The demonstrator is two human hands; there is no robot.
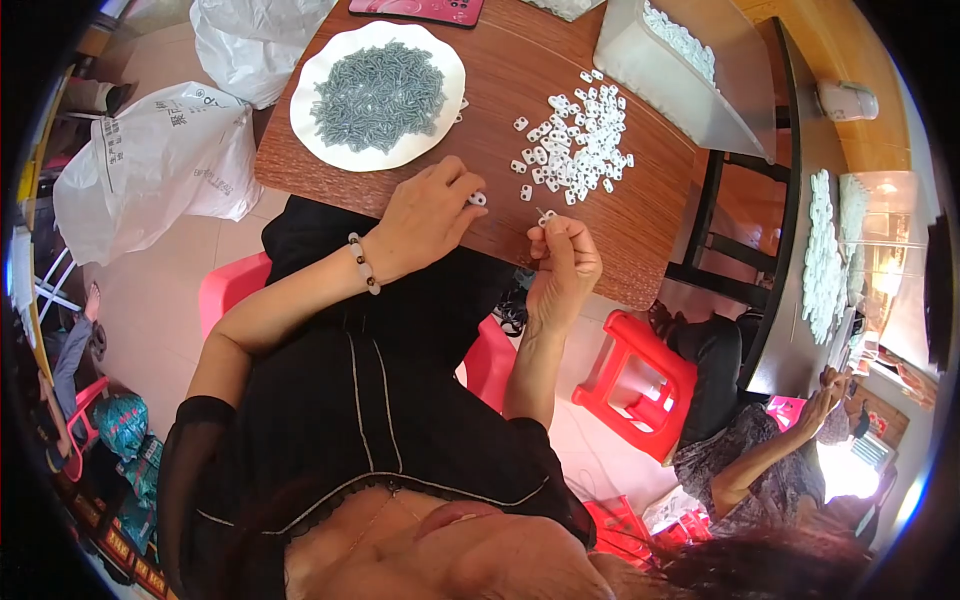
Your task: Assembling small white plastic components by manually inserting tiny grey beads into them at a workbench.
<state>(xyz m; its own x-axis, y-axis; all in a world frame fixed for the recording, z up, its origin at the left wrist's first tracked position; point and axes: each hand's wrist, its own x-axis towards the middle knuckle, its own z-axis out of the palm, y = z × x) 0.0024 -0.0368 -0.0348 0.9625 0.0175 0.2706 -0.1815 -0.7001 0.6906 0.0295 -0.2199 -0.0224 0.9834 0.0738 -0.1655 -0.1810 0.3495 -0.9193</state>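
Over the near edge of the brown wooden table, my left hand pinches a small white plastic piece with a dark hole between thumb and fingers. Just to its right, my right hand is closed on another small white piece, from which a thin pin-like tip sticks up. The two hands are close but apart. Beyond my right hand lies a loose pile of white two-holed pieces. A white scalloped plate heaped with small grey-green screw-like parts sits beyond my left hand.
A translucent bin of white pieces stands at the far right, a pink phone-like case at the far edge. White plastic bags fill the left. A red stool is at right, near another person's arm at a dark table.
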